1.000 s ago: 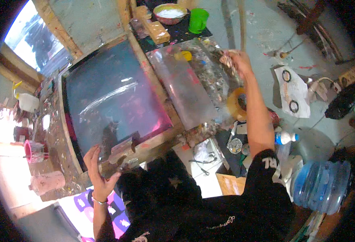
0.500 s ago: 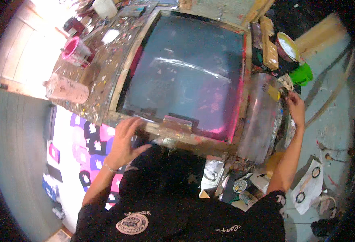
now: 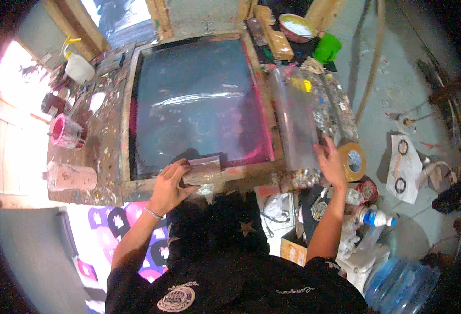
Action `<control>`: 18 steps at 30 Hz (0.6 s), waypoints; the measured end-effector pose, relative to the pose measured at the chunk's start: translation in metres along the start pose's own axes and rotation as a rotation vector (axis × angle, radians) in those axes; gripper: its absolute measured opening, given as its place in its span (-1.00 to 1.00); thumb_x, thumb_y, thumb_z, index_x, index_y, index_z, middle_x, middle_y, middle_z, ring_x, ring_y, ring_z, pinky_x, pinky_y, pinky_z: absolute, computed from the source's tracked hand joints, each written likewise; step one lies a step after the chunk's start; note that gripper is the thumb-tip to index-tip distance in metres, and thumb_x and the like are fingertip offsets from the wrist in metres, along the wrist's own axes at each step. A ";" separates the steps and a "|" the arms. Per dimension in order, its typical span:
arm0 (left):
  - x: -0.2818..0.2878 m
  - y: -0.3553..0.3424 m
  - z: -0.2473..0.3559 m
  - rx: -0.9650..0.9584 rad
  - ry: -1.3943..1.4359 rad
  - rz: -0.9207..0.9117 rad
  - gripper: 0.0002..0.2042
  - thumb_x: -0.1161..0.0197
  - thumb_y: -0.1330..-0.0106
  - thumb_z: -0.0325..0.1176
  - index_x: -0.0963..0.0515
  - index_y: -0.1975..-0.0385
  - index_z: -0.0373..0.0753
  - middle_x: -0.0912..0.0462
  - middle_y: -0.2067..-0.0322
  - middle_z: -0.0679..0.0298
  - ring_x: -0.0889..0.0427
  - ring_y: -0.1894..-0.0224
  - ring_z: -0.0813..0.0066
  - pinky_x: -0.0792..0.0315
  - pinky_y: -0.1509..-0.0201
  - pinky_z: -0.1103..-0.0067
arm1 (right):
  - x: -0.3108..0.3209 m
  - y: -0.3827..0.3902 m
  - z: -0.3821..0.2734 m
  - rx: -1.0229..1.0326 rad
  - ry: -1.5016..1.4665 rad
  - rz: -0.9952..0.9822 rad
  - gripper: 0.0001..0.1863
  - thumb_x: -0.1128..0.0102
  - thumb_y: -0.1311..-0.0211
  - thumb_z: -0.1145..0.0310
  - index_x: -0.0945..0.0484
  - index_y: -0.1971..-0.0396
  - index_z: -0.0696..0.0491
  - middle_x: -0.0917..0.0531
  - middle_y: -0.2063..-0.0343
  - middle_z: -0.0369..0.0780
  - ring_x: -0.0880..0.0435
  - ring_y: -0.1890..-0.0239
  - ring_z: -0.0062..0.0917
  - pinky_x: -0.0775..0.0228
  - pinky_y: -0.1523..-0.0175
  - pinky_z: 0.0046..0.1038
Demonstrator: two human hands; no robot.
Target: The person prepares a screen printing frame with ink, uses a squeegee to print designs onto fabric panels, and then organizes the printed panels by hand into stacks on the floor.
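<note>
A wood-framed printing screen (image 3: 196,110) lies flat on the worktable, its dark mesh streaked with pink along the right side. On its near rail rests a short, paint-stained wooden block (image 3: 203,170). My left hand (image 3: 170,185) has its fingers curled over the block's left end. Right of the frame lies a clear plastic sheet (image 3: 295,125) with a yellow patch near its far end. At the sheet's near right edge is my right hand (image 3: 331,163), thumb and forefinger apart, nothing visible between them. A roll of tan tape (image 3: 353,162) sits just beside it.
Along the left stand a spray bottle (image 3: 78,67), a pink-stained tub (image 3: 67,131) and a pinkish bottle (image 3: 70,177) lying sideways. Far right hold a bowl of white stuff (image 3: 297,28) and a green cup (image 3: 327,48). A large blue water jug (image 3: 403,285) is low right.
My left hand has moved from beside the frame's near rail onto the wooden block. My right hand has come nearer along the plastic sheet's edge. The whole view has turned and shifted.
</note>
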State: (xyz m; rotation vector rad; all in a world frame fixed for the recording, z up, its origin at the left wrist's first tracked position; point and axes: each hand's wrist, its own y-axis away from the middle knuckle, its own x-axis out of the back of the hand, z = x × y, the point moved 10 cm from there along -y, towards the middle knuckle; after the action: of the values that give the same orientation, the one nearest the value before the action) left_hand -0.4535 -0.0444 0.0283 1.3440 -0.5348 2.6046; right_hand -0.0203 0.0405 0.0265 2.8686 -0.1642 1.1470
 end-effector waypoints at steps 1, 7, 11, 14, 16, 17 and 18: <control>0.006 -0.004 0.007 -0.034 -0.003 -0.004 -0.44 -0.53 0.05 -0.21 -0.48 0.07 -0.30 -0.58 0.00 -0.03 -0.57 -0.06 -0.04 -0.46 -0.16 0.24 | 0.004 0.005 0.002 -0.002 -0.050 0.008 -0.46 -0.15 -0.38 0.17 -0.36 -0.23 0.15 -0.71 0.24 -0.07 -0.65 0.25 -0.41 -0.45 0.06 -0.36; 0.085 -0.036 0.045 0.020 0.059 -0.008 -0.42 -0.61 0.17 -0.23 -0.55 0.16 -0.38 -0.65 0.14 -0.06 -0.69 0.25 0.08 -0.57 0.17 0.39 | -0.007 0.019 0.006 -0.029 -0.175 -0.019 -0.54 -0.12 -0.39 0.23 -0.40 -0.19 0.14 -0.71 0.21 -0.09 -0.65 0.13 -0.44 -0.44 -0.02 -0.40; 0.141 -0.081 0.064 0.022 0.113 -0.026 -0.49 -0.62 0.18 -0.22 -0.60 0.26 -0.40 -0.64 0.46 0.08 -0.58 0.42 0.50 -0.50 0.28 0.48 | -0.024 0.033 -0.019 0.123 -0.128 0.004 -0.48 -0.21 -0.30 0.24 -0.37 -0.19 0.14 -0.68 0.10 -0.06 -0.67 0.10 -0.34 -0.44 -0.08 -0.30; 0.183 -0.103 0.092 0.011 0.024 -0.009 -0.51 -0.63 0.18 -0.18 -0.59 0.33 -0.38 -0.53 0.58 0.27 -0.43 0.50 0.63 -0.40 0.40 0.55 | -0.068 0.062 -0.089 0.315 -0.174 -0.024 -0.41 -0.25 -0.26 0.22 -0.34 -0.22 0.14 -0.59 -0.05 0.02 -0.55 -0.13 -0.14 -0.34 -0.23 -0.24; 0.182 -0.115 0.084 0.148 -0.040 -0.123 -0.42 -0.66 0.24 -0.21 -0.60 0.21 -0.38 -0.66 0.30 0.26 -0.58 0.21 0.51 -0.43 0.02 0.52 | -0.107 0.089 -0.143 0.538 -0.141 -0.099 -0.41 -0.26 -0.26 0.19 -0.37 -0.22 0.13 -0.53 -0.13 0.03 -0.43 -0.25 -0.10 -0.25 -0.33 -0.22; 0.184 -0.112 0.070 0.183 -0.045 -0.129 -0.42 -0.66 0.24 -0.21 -0.60 0.21 -0.38 -0.66 0.30 0.26 -0.58 0.21 0.51 -0.43 0.02 0.52 | -0.141 0.104 -0.169 0.652 -0.175 -0.163 -0.42 -0.27 -0.25 0.18 -0.39 -0.20 0.12 -0.51 -0.16 0.01 -0.39 -0.29 -0.10 -0.20 -0.36 -0.23; 0.190 -0.113 0.070 0.174 -0.048 -0.109 -0.41 -0.67 0.24 -0.21 -0.59 0.20 -0.39 -0.66 0.30 0.26 -0.57 0.20 0.52 -0.43 0.02 0.53 | -0.165 0.121 -0.194 0.743 -0.287 -0.312 -0.46 -0.28 -0.24 0.19 -0.44 -0.16 0.12 -0.53 -0.14 -0.02 -0.43 -0.26 -0.11 -0.24 -0.35 -0.22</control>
State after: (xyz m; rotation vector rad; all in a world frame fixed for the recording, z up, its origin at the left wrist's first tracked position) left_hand -0.4769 0.0293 0.2473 1.4461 -0.2375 2.5854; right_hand -0.2857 -0.0504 0.0538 3.4730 0.8463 0.8522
